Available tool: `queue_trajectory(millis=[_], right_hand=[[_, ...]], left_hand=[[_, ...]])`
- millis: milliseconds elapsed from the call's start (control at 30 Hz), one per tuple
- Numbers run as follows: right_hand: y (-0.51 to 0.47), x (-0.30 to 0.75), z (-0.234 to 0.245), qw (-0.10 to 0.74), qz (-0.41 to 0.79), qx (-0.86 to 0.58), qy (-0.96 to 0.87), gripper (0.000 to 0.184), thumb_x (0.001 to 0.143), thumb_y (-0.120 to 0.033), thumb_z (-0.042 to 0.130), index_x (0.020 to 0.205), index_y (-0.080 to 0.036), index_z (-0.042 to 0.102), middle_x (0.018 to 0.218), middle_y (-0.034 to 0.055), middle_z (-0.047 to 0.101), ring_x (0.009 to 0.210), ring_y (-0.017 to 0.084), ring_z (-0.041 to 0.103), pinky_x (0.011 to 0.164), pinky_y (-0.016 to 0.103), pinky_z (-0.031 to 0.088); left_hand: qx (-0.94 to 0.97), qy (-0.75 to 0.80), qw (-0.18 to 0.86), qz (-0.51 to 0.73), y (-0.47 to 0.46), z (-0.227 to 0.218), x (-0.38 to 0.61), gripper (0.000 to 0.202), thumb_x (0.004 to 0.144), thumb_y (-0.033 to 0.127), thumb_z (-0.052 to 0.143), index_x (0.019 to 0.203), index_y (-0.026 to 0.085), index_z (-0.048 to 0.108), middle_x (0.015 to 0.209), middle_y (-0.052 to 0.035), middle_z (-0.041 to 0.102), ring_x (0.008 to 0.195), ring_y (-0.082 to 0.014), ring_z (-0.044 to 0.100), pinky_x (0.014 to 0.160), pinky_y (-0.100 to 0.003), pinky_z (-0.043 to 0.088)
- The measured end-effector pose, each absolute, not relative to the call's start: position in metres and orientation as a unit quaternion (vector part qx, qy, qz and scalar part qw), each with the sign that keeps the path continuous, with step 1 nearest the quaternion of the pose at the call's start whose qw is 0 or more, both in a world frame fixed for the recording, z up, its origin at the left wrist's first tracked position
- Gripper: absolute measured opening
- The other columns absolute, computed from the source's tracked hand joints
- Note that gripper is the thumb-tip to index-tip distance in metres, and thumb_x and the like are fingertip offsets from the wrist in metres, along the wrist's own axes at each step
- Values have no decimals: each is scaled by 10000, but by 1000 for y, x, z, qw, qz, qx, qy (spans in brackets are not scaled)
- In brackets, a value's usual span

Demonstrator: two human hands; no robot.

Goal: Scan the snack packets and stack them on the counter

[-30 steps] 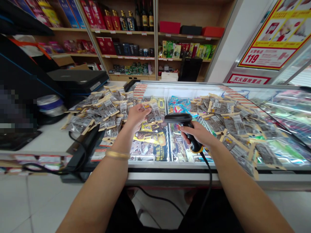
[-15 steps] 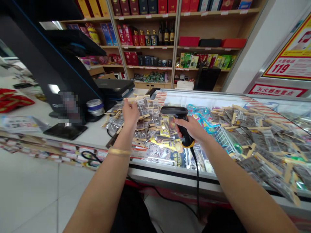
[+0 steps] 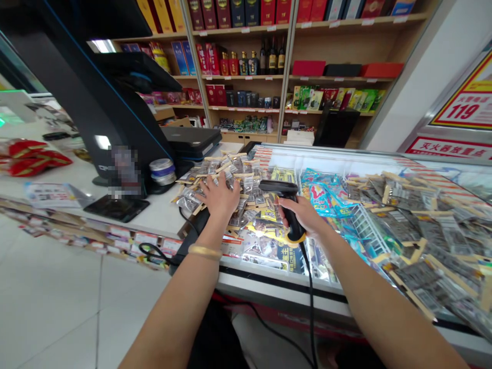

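Note:
My left hand lies with fingers spread over a pile of small clear packets with tan strips, at the left end of the glass-topped case. A gold bangle circles that wrist. In my right hand is a black barcode scanner, gripped by its handle, its head turned left toward the pile. From the handle a black cord hangs down over the case's front edge. A second heap of similar packets covers the right part of the glass.
A dark checkout terminal stands on the white counter at left, beside stacked round tins. Blue bags and a white wire basket show through the glass. Shelves with boxes and bottles line the back.
My left hand has moved right and nearer, going from pinched fingers to spread ones on the pile. The scanner stays in my right hand. The view has shifted slightly.

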State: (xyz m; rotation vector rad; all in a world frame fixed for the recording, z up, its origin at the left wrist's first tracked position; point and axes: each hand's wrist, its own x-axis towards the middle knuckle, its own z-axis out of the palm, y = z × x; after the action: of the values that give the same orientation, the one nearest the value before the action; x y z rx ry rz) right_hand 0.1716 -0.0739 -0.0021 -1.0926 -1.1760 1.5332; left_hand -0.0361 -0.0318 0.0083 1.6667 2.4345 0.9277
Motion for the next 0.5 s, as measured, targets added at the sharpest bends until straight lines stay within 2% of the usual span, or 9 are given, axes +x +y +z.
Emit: queue_trajectory(millis=[133, 367, 500], right_hand=[[-75, 172, 0, 453, 616, -431, -478, 308, 684, -415, 780, 817, -160, 670, 545, -16, 607, 390, 124, 537, 379, 246, 419], [-80, 172, 8, 475, 609, -439, -459, 299, 641, -397, 762, 777, -152, 656, 523, -17, 588, 373, 116, 516, 363, 244, 412], [-83, 176, 14, 492, 607, -427, -455, 306, 649, -398, 758, 803, -157, 649, 535, -21, 587, 384, 114, 515, 370, 242, 419]], left_hand=[[558, 781, 5, 280, -25, 0, -30, 649, 975, 523, 441, 1563, 251, 488, 1690, -191, 325, 1570, -483, 221, 1187, -780, 180], [559, 777, 5, 288, -20, 2, -32, 674, 967, 564, 441, 1572, 267, 475, 1718, -175, 272, 1587, -465, 186, 1196, -764, 186], [562, 771, 5, 299, -27, 9, -30, 649, 983, 541, 425, 1571, 272, 474, 1725, -168, 255, 1603, -437, 151, 1209, -759, 144]])
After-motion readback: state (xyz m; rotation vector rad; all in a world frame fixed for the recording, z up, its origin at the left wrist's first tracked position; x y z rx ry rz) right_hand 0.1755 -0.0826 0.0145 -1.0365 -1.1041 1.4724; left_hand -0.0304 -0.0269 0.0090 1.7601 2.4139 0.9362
